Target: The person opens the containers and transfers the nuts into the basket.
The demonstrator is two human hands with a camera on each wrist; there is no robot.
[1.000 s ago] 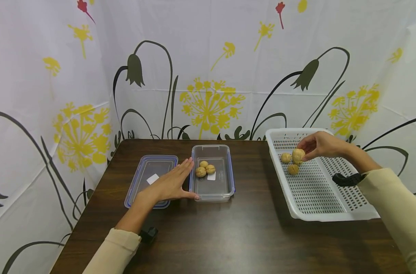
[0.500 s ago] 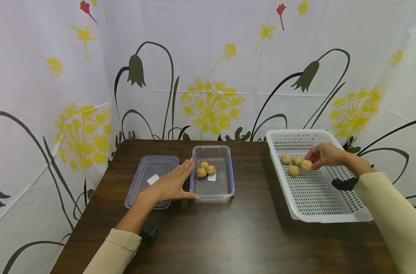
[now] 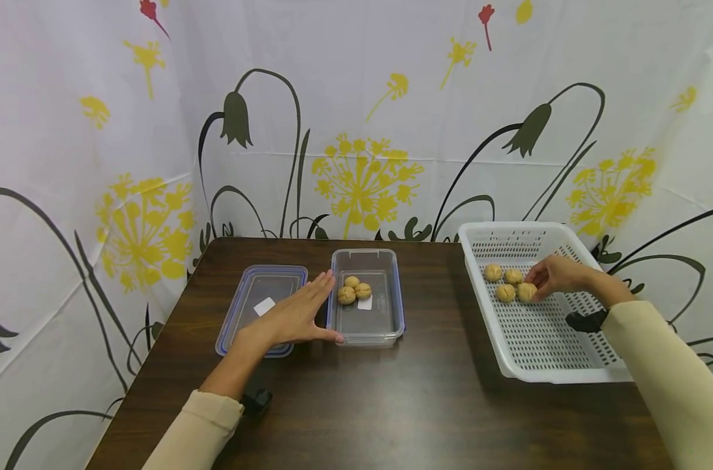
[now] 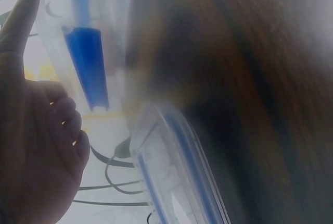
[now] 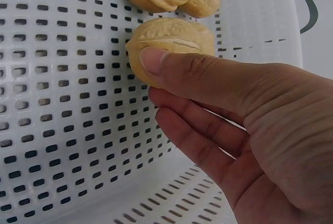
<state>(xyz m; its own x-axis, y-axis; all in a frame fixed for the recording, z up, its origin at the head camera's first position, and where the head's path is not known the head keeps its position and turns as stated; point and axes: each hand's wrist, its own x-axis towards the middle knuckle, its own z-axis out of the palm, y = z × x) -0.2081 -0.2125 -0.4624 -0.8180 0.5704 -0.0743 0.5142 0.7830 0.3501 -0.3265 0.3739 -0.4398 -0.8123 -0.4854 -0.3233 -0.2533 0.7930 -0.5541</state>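
My right hand (image 3: 558,274) is inside the white basket (image 3: 503,365) and pinches a walnut (image 5: 161,34) low down, beside other walnuts (image 3: 505,292). In the right wrist view the thumb lies across this walnut's near side; the fingertips behind it are partly hidden. My left hand (image 3: 294,313), fingers straight, touches the left side of a clear plastic food container (image 3: 379,326), its thumb at the near corner. Three walnuts (image 3: 347,296) sit in that container near its left wall. The left wrist view shows the palm and the container's blue clip (image 4: 87,67).
A clear lid (image 3: 244,307) with a blue seal lies left of the container, partly under the left hand and forearm. Dark wooden table (image 3: 426,391) stretches between container and basket. A flower-printed white curtain (image 3: 356,98) hangs behind the table.
My right hand has brought the pinched walnut down and slightly to the right, from above the others to beside them in the basket. The left hand stays in place.
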